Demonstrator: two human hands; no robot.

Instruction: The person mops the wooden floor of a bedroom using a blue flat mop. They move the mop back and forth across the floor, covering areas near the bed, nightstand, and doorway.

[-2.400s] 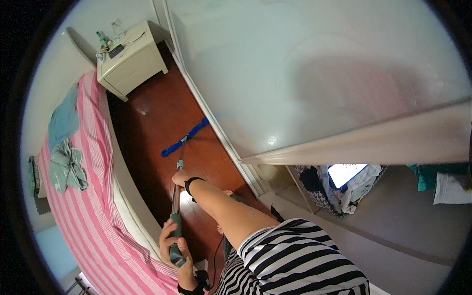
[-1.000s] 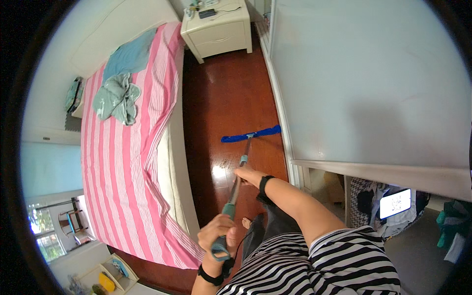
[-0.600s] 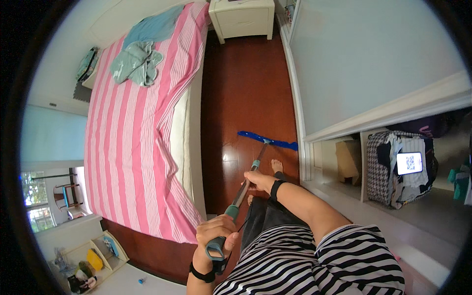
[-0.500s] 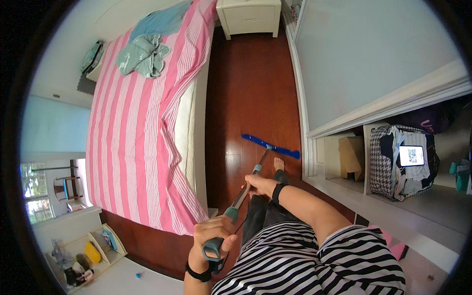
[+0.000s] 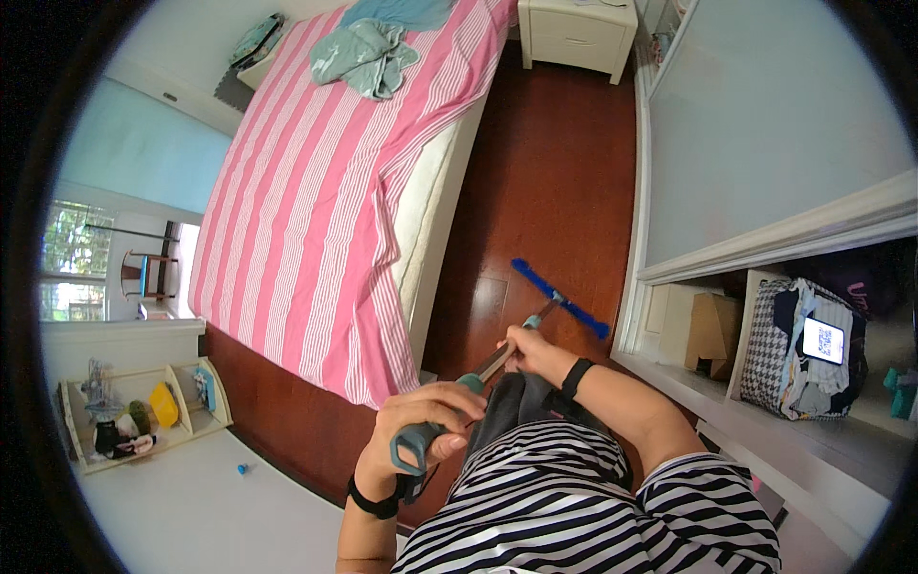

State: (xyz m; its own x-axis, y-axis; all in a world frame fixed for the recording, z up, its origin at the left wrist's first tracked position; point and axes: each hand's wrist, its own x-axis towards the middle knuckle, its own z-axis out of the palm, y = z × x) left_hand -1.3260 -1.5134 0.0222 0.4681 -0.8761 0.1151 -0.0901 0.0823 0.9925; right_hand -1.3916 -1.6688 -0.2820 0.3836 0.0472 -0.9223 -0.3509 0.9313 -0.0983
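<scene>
The left hand (image 5: pixel 421 424) wraps the mop (image 5: pixel 492 365) at its near end; the right hand (image 5: pixel 523 350) clasps the pole farther along. Its blue head (image 5: pixel 579 313) is on the floor (image 5: pixel 550 163), right of the bed (image 5: pixel 316 220); keeping it flat should help.

The mop pole (image 5: pixel 494 364) looks like smooth metal, its handle (image 5: pixel 417 435) matt plastic. The floor (image 5: pixel 559 163) looks like glossy wood.
</scene>
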